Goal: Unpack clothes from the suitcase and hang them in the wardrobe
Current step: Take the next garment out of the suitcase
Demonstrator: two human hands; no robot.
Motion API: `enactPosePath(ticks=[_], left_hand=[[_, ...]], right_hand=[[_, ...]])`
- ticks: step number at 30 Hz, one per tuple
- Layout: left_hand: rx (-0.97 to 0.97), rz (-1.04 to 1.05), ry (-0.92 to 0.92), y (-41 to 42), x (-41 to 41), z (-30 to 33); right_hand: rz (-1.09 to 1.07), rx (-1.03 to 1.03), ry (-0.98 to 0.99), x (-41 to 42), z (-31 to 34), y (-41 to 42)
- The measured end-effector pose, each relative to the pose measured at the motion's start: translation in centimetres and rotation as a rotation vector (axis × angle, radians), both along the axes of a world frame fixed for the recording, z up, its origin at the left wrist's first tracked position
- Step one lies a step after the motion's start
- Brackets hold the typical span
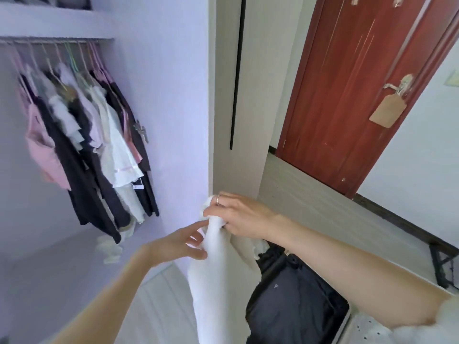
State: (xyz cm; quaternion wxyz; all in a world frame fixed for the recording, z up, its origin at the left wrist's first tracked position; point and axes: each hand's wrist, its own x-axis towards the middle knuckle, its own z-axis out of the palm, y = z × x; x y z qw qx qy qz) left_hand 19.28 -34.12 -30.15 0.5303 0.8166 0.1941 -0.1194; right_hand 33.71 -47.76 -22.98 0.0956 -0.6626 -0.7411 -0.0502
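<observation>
Leftward, open lilac wardrobe [159,70] with hung clothes [84,135]; black soft suitcase [298,306] lies open below. Right hand [238,217] clenches white knitted garment [216,281]; left hand [183,244] touches it, fingers relaxed. Brown door tag [387,110]: no legible writing.

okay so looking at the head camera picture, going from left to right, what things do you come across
hanging clothes → left hand → white garment → right hand → suitcase → red door → door handle
</observation>
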Motion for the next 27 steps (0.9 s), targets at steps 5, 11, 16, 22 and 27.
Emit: enactPosePath(ticks=[5,11,16,22,27], left_hand=[[0.044,0.034,0.028,1.6,-6.3,2.3],[0.049,0.064,0.039,3.3,-12.4,5.3],[0.157,0.327,-0.016,5.5,-15.9,6.8],[0.382,0.518,0.052,10.2,-17.7,6.0],[0.657,0.588,0.061,13.0,-17.5,6.3]], right_hand=[[0.156,0.198,-0.112,-3.9,0.7,3.1],[0.325,0.440,-0.229,-10.2,2.1,8.3],[0.284,0.276,-0.234,-12.0,4.0,12.6],[0.134,-0.330,-0.129,-11.6,3.5,18.7],[0.093,-0.390,-0.178,-8.5,4.2,23.6]])
